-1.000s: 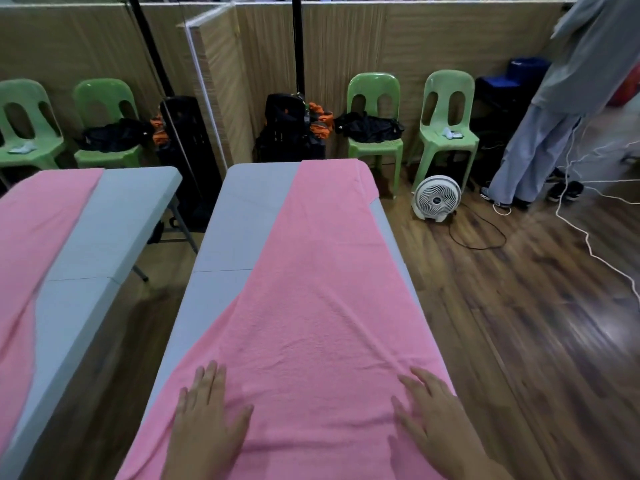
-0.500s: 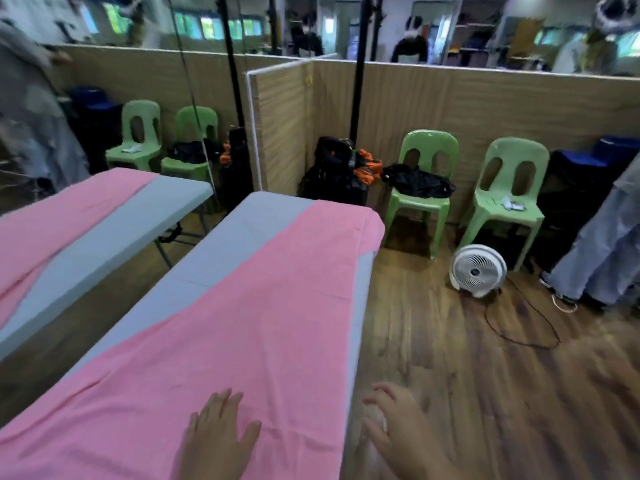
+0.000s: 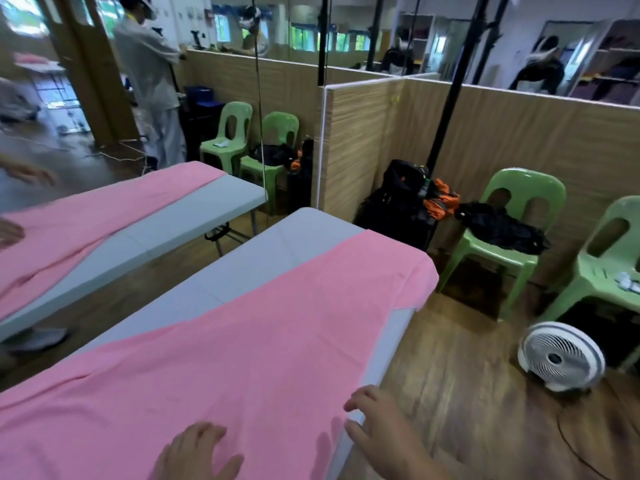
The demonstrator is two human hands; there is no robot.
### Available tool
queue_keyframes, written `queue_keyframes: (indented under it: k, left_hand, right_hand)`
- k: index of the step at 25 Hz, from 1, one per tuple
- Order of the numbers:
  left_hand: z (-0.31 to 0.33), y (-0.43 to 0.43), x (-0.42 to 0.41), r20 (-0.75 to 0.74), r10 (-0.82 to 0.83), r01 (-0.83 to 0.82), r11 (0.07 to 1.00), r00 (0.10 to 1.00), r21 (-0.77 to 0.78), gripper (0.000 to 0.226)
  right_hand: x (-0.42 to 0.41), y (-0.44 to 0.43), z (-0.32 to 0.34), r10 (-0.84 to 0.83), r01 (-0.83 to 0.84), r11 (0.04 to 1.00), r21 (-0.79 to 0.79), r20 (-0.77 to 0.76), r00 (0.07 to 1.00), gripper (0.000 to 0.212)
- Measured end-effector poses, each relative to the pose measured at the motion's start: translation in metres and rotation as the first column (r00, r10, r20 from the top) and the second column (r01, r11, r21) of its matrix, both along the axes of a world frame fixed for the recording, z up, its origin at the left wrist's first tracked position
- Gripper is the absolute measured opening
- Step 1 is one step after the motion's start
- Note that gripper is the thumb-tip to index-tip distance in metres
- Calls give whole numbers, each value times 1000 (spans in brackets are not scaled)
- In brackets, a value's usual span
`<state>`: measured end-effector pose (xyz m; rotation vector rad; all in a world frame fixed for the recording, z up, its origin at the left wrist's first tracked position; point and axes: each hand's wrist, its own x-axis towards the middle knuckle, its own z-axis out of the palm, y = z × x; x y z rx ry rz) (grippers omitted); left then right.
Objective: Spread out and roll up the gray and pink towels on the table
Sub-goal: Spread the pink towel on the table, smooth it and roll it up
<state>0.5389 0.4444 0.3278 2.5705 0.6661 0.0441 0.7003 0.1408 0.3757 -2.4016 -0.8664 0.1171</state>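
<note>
A pink towel (image 3: 242, 341) lies spread flat along the grey table (image 3: 277, 244), its far corner drooping over the table's right edge. My left hand (image 3: 197, 452) rests flat on the towel near the bottom of the view, fingers apart. My right hand (image 3: 377, 424) hovers at the towel's right edge by the table side, fingers spread and holding nothing. No gray towel shows apart from the grey tabletop.
A mirror at left repeats the table and pink towel (image 3: 86, 220). Green chairs (image 3: 512, 237) with black bags (image 3: 398, 202) line the wooden partition (image 3: 519, 140). A white fan (image 3: 561, 356) stands on the wood floor to the right. A person (image 3: 152, 81) stands far left.
The view has swung left and upward. My right hand slid off the towel to its right edge; my left hand stays flat on the towel.
</note>
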Motion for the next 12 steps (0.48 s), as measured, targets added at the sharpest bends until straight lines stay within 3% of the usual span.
queue_keyframes:
  k: [4, 8, 12]
  left_hand:
    - [8, -30, 79, 75, -27, 31, 998, 997, -48, 60]
    - [8, -51, 171, 111, -9, 5, 999, 994, 42, 51]
    - [14, -63, 253, 123, 103, -117, 987, 987, 113, 38]
  right_hand:
    - [104, -33, 15, -39, 37, 998, -47, -41, 998, 20]
    - [225, -52, 13, -46, 44, 994, -98, -20, 999, 16]
    - [352, -25, 8, 112, -110, 979, -172, 4, 994, 19]
